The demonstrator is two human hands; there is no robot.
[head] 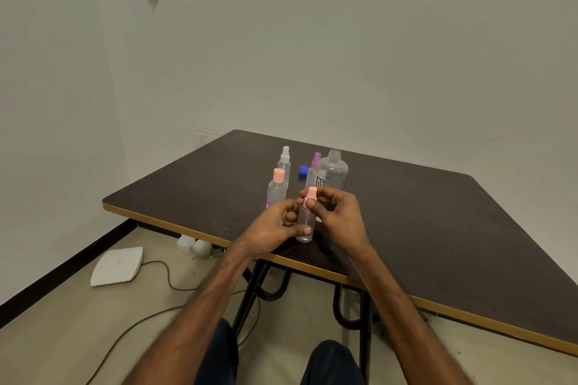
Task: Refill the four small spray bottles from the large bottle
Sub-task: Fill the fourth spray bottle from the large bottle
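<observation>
Fingers point(310, 204) of my right hand point(339, 216) pinch the pink cap point(311, 193) atop the upright small spray bottle point(305, 225), left hand point(275, 228) gripping its body over the tabletop point(438, 228) near edge, open large bottle point(331, 170) just behind.

Head-worn camera looks forward and down, close over the table point(438, 228).

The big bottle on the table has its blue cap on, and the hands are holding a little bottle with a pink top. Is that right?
Not quite. In the head view the big bottle is open, and its blue cap lies on the table beside it. The rest is right: the left hand and right hand hold a little bottle with a pink top.
</observation>
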